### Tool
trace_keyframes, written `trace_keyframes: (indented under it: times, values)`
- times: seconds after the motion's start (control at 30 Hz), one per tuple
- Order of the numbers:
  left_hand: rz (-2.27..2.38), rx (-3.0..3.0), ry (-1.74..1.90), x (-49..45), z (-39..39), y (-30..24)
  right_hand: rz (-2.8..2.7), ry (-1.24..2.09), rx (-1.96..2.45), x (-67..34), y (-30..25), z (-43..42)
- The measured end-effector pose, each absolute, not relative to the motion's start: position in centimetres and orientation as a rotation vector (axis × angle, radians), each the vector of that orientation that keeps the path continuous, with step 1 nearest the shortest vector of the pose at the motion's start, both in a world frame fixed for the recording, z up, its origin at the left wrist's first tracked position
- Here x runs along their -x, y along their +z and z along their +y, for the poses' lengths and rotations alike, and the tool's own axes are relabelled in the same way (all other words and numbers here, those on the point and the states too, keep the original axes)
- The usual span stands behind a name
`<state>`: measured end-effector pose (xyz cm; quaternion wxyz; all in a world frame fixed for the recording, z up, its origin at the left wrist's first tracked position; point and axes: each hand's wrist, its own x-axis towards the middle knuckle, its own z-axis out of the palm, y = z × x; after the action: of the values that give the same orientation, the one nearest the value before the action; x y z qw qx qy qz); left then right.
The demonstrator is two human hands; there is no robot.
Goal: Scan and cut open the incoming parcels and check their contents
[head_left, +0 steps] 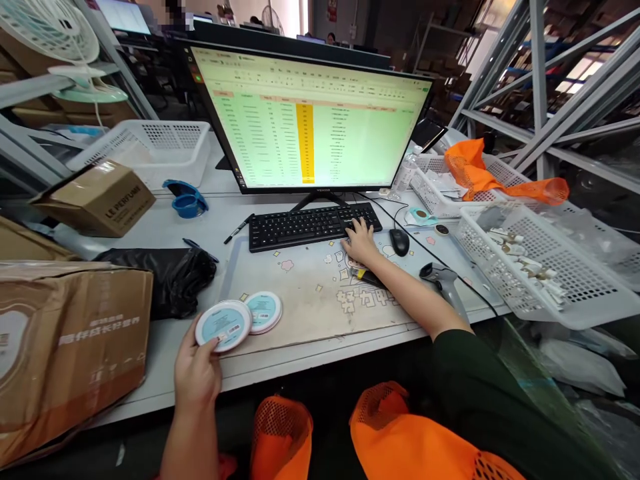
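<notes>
My left hand (197, 373) grips a round white tin with a pale blue label (223, 325) at the near edge of the desk. A second matching tin (265, 311) lies on the desk mat (310, 293) just right of it, partly under the first. My right hand (361, 241) rests on the right end of the black keyboard (310, 225), fingers spread over the keys. Behind the keyboard stands a monitor (310, 120) showing a green spreadsheet with a yellow column. A black mouse (399, 241) lies beside my right hand.
A handheld scanner (443, 279) lies right of my forearm. White baskets (545, 267) with small items stand at right, another (150, 150) at back left. Cardboard boxes (97, 197) (65, 340), a black bag (165, 273), blue tape (186, 200) and pens are at left. Orange mesh bags (400, 433) hang below.
</notes>
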<state>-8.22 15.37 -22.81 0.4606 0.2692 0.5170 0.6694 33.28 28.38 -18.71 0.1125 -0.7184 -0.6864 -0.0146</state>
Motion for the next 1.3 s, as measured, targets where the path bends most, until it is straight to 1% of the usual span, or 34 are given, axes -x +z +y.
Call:
trace_keyframes:
  times: [0.43, 0.83, 0.93, 1.03, 1.1, 1.13, 1.23, 1.3]
  values:
    - [1.372, -0.805, 1.612, 8.6, 15.6, -23.5, -1.93, -0.036, 2.069, -33.9, -19.5, 28.7]
    - [1.551, -1.17, 1.404, 7.7, 14.9, -23.7, -1.899, -0.095, 2.004, -33.6, -19.6, 28.4]
    - [1.567, -1.261, 1.337, 7.0, 14.9, -23.5, -1.855, -0.158, 1.942, -34.0, -18.5, 28.1]
    - [1.625, -1.374, 1.22, 6.0, 15.3, -22.7, -1.807, -0.186, 1.923, -33.3, -16.3, 27.4]
    - [1.665, -1.427, 1.155, 5.4, 15.6, -22.1, -1.853, -0.082, 1.921, -31.3, -15.0, 26.2]
    - [1.677, -1.442, 1.141, 5.1, 15.8, -21.8, -1.943, 0.032, 1.901, -29.7, -14.6, 25.3]
    - [1.654, -1.499, 1.11, 3.9, 15.4, -21.1, -2.325, 0.531, 1.702, -23.8, -14.9, 21.4]
    - [1.591, -1.57, 1.137, 2.8, 14.4, -20.8, -2.382, 0.846, 1.533, -20.2, -16.1, 18.4]
